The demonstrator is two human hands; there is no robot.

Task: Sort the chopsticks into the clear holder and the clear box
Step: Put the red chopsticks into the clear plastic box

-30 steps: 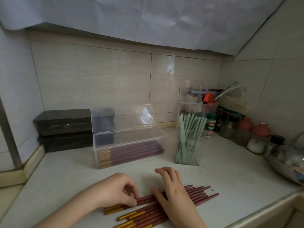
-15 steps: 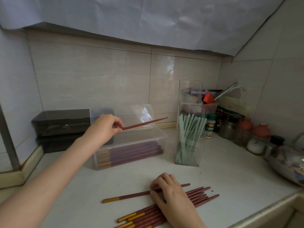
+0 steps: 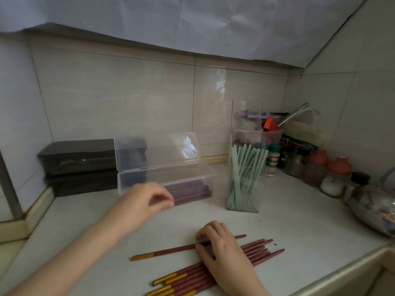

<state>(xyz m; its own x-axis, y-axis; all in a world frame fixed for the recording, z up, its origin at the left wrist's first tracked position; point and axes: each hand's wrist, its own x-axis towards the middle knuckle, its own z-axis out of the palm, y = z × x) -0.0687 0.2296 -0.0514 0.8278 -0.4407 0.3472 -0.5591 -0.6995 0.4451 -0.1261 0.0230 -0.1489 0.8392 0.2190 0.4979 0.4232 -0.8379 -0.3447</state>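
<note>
Several dark red chopsticks with gold ends [image 3: 188, 278] lie in a pile at the counter's front. One red chopstick [image 3: 171, 250] lies apart, just behind the pile. My right hand [image 3: 222, 255] rests flat across the pile, its fingertips on that single chopstick. My left hand [image 3: 147, 199] hovers in front of the clear box [image 3: 192, 174], fingers curled and nothing in them. The box stands with its lid up and holds several red chopsticks [image 3: 190, 192]. To its right, the tall clear holder [image 3: 245, 189] holds several pale green chopsticks [image 3: 243, 167].
Two dark boxes [image 3: 79, 167] are stacked at the back left. Clear containers [image 3: 252, 129], spice jars [image 3: 272, 161], red-capped bottles [image 3: 337, 169] and a steel kettle [image 3: 376, 206] crowd the right corner. The counter's edge [image 3: 333, 272] runs along the front right.
My left hand lifted one red chopstick from the pile, carried it over the clear box, and now comes back toward me with nothing in it. My right hand stayed on the pile.
</note>
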